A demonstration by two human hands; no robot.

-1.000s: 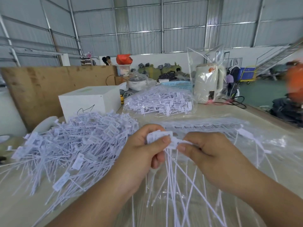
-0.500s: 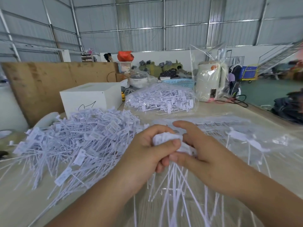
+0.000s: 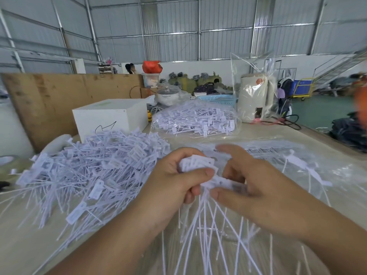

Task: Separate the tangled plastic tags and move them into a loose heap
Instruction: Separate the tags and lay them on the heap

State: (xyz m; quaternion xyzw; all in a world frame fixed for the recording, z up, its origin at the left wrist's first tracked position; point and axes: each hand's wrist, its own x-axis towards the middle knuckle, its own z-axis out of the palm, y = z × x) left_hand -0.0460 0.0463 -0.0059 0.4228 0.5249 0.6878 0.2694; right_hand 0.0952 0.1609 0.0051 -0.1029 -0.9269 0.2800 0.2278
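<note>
Tags (image 3: pixel 200 165) in a bunch were gripped by the left hand (image 3: pixel 174 181) while one was pinched by the right hand (image 3: pixel 256 187).

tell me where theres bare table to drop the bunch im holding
Bare table shows between the bagged tags and the clear plastic sheet, and at the near left edge below the loose heap. It is crowded at the heap itself and under both hands, where strands fan over the sheet.
</note>
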